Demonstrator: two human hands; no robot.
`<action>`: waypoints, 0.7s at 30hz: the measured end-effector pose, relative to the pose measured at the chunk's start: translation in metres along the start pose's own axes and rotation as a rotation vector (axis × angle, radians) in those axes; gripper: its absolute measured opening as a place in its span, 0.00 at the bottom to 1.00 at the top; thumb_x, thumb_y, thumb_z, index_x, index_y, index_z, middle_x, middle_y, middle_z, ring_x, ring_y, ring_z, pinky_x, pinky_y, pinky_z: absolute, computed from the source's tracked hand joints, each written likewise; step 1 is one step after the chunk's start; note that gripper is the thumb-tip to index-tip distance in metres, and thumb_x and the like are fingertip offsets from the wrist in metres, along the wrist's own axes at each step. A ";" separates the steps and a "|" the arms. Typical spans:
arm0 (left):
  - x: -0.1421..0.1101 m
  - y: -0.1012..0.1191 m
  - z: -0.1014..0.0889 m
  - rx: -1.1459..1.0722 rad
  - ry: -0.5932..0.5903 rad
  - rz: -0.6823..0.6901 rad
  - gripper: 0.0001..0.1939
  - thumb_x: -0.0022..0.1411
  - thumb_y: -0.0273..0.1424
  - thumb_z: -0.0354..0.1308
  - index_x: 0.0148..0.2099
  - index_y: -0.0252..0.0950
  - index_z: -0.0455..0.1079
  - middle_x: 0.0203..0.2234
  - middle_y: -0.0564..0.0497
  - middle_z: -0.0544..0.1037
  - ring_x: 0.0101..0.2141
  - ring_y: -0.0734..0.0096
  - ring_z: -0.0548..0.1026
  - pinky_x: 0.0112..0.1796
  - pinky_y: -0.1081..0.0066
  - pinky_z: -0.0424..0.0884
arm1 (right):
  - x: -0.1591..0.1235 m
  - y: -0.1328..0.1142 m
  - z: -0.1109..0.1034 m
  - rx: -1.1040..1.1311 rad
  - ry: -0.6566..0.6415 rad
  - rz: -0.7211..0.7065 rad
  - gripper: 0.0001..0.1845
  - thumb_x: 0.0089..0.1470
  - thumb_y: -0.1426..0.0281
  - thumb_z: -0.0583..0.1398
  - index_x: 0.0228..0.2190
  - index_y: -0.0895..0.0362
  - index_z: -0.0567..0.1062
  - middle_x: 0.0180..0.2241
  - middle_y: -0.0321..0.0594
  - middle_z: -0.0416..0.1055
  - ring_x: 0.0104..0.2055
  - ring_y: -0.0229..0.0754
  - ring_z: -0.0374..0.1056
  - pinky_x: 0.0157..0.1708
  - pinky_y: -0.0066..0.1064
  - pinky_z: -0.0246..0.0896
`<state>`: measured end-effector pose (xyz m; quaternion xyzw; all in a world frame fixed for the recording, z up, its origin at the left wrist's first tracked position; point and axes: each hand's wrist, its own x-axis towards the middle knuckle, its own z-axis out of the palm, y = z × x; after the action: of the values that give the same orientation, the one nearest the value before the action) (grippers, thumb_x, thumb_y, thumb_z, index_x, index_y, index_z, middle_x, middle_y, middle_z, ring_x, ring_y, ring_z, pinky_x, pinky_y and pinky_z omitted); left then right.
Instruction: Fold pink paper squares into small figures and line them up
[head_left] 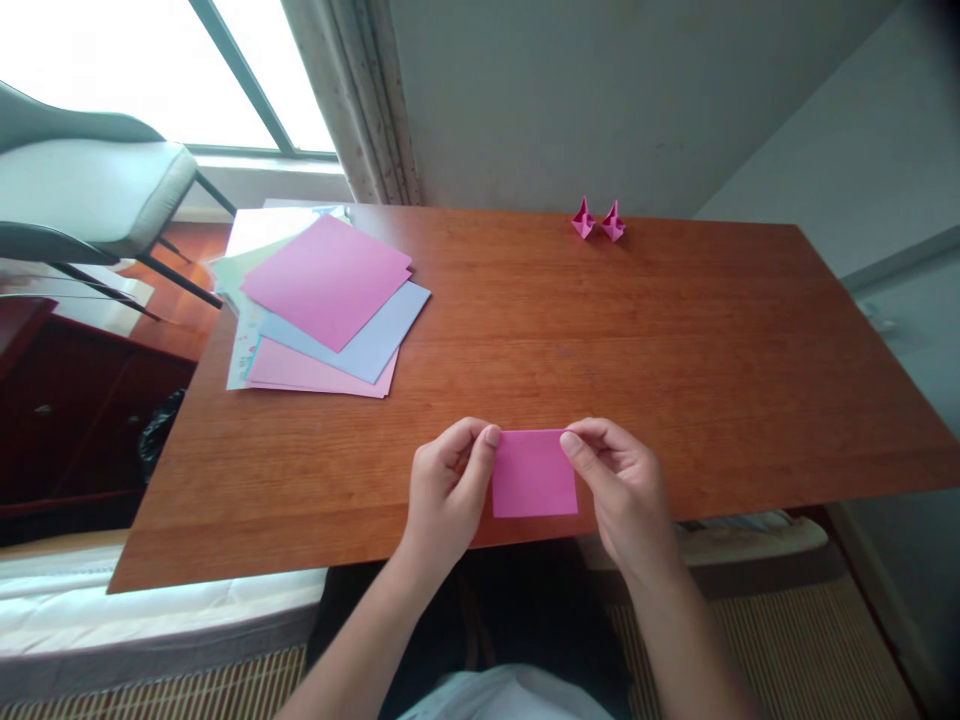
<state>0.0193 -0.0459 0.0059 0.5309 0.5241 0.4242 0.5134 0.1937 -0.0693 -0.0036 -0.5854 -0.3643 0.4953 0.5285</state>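
Observation:
A small pink sheet of paper [535, 478] is held up between my two hands near the table's front edge. My left hand [452, 480] pinches its upper left corner between thumb and bent fingers. At the upper right corner, my right hand [624, 485] grips it the same way. The sheet looks flat and roughly rectangular; whether it is folded in layers I cannot tell. Two small folded pink paper figures [598, 221] with pointed tips stand side by side at the table's far edge.
On the left of the wooden table [675, 350] lies a loose stack of coloured paper [330, 280], pink, pale blue and light green. A grey chair [90, 190] stands beyond the left edge, near the window. A curtain [360, 100] and wall border the far side.

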 end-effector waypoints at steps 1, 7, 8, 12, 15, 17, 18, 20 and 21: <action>0.000 0.000 0.001 -0.039 -0.019 -0.018 0.17 0.71 0.40 0.54 0.33 0.35 0.70 0.23 0.55 0.69 0.24 0.76 0.64 0.25 0.76 0.60 | 0.001 0.001 0.000 0.006 0.017 -0.001 0.09 0.55 0.61 0.68 0.32 0.53 0.78 0.29 0.35 0.74 0.31 0.38 0.68 0.32 0.28 0.64; -0.003 0.000 0.000 -0.095 -0.120 -0.110 0.17 0.67 0.43 0.59 0.34 0.34 0.71 0.23 0.54 0.68 0.25 0.75 0.64 0.26 0.76 0.61 | 0.004 0.000 -0.001 0.066 0.075 0.051 0.12 0.53 0.58 0.69 0.33 0.53 0.78 0.30 0.37 0.75 0.32 0.40 0.69 0.32 0.30 0.66; -0.003 0.000 0.000 -0.105 -0.119 -0.123 0.17 0.67 0.43 0.59 0.32 0.34 0.70 0.23 0.55 0.67 0.25 0.76 0.63 0.26 0.76 0.60 | 0.004 -0.001 -0.001 0.079 0.064 0.065 0.13 0.53 0.58 0.69 0.34 0.54 0.78 0.30 0.37 0.75 0.32 0.40 0.70 0.33 0.31 0.66; -0.001 0.005 -0.001 -0.193 -0.108 -0.161 0.18 0.66 0.42 0.60 0.30 0.34 0.68 0.23 0.56 0.66 0.25 0.76 0.61 0.26 0.76 0.58 | 0.004 -0.006 -0.001 0.162 -0.005 0.074 0.14 0.57 0.55 0.65 0.35 0.53 0.78 0.31 0.37 0.75 0.32 0.40 0.70 0.34 0.32 0.66; 0.000 0.009 -0.001 -0.241 -0.091 -0.193 0.18 0.65 0.42 0.61 0.29 0.34 0.67 0.23 0.56 0.65 0.25 0.77 0.60 0.26 0.76 0.58 | 0.004 -0.007 -0.001 0.212 -0.063 0.075 0.15 0.61 0.54 0.61 0.35 0.53 0.78 0.31 0.38 0.75 0.33 0.41 0.70 0.34 0.31 0.65; -0.001 0.011 -0.001 -0.262 -0.088 -0.207 0.18 0.65 0.42 0.61 0.29 0.34 0.66 0.22 0.56 0.65 0.25 0.77 0.60 0.26 0.76 0.57 | 0.004 -0.005 -0.001 0.191 -0.094 0.076 0.13 0.60 0.56 0.63 0.36 0.53 0.78 0.32 0.38 0.76 0.34 0.41 0.71 0.35 0.31 0.65; -0.001 0.011 -0.001 -0.268 -0.088 -0.208 0.18 0.65 0.42 0.61 0.29 0.34 0.67 0.23 0.56 0.65 0.25 0.77 0.59 0.26 0.76 0.57 | 0.004 -0.005 -0.002 0.166 -0.100 0.072 0.13 0.59 0.57 0.64 0.37 0.53 0.78 0.33 0.38 0.76 0.35 0.41 0.71 0.36 0.31 0.65; -0.002 0.011 0.000 -0.273 -0.096 -0.202 0.18 0.66 0.41 0.61 0.29 0.34 0.67 0.23 0.56 0.65 0.25 0.77 0.60 0.26 0.76 0.57 | 0.004 -0.004 -0.002 0.119 -0.101 0.062 0.14 0.58 0.56 0.64 0.37 0.53 0.78 0.34 0.39 0.77 0.35 0.42 0.72 0.36 0.31 0.65; -0.002 0.011 0.000 -0.273 -0.100 -0.196 0.18 0.66 0.41 0.60 0.29 0.34 0.67 0.23 0.56 0.65 0.25 0.77 0.60 0.26 0.76 0.57 | 0.004 -0.004 -0.002 0.107 -0.096 0.059 0.15 0.59 0.55 0.63 0.36 0.53 0.78 0.34 0.39 0.77 0.35 0.42 0.72 0.36 0.32 0.65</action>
<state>0.0203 -0.0468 0.0171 0.4231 0.4847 0.4126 0.6449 0.1971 -0.0658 -0.0007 -0.5422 -0.3449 0.5570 0.5261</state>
